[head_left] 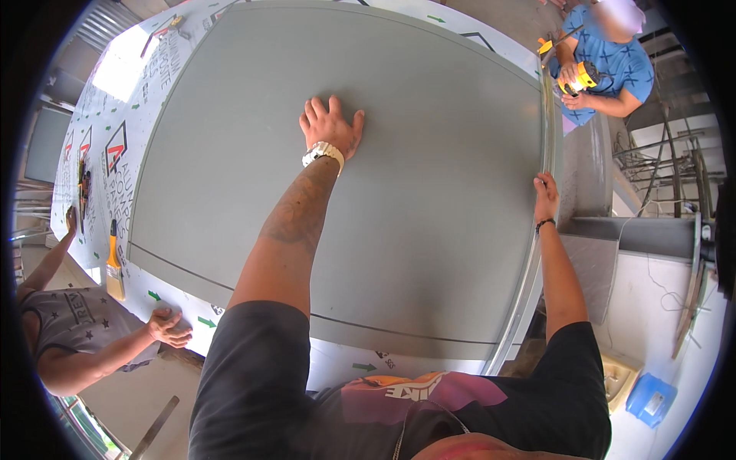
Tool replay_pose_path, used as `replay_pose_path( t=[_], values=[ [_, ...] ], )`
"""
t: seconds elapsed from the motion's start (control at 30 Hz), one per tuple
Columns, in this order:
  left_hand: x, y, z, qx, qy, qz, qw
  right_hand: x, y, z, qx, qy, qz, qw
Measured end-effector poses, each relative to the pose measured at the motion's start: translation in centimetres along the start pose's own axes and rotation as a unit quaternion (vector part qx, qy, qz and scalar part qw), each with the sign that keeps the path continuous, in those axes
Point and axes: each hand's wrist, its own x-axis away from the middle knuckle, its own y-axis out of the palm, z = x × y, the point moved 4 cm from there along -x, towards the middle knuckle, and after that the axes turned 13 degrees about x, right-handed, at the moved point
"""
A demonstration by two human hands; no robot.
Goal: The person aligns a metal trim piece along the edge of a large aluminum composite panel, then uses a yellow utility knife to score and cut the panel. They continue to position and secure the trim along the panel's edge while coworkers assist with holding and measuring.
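Pressing flat on a large grey panel (429, 153), left hand (331, 126) spread wide, fingers splayed, palm down near the middle. Right hand (546, 195) curled over the metal edge strip (546, 130) along the panel's right side, holding it. Panel lying across the worktop (165, 69), over white printed protective film with green arrows. Surface matte, even grey, a thin scored line (230, 285) near the close edge. Seemingly mid-job: edge being steadied while a co-worker's hands (576, 83) at the far corner grip a yellow power tool (586, 77). Paintbrush (114, 268) resting at left.
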Motion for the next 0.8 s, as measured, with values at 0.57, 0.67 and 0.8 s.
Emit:
replay_pose_path(
  t=[0.57, 0.67, 0.8],
  values=[
    [-0.13, -0.06, -0.11, 0.008, -0.002, 0.005, 1.0, -0.18, -0.05, -0.32, 0.001, 0.017, 0.016, 1.0],
    [-0.14, 0.0, -0.12, 0.0, -0.002, 0.003, 1.0, -0.16, 0.05, -0.11, -0.016, 0.011, 0.007, 1.0],
    [-0.06, 0.17, -0.01, -0.007, -0.005, -0.004, 1.0, -0.13, 0.0, 0.33, -0.024, 0.009, 0.011, 1.0]
  ],
)
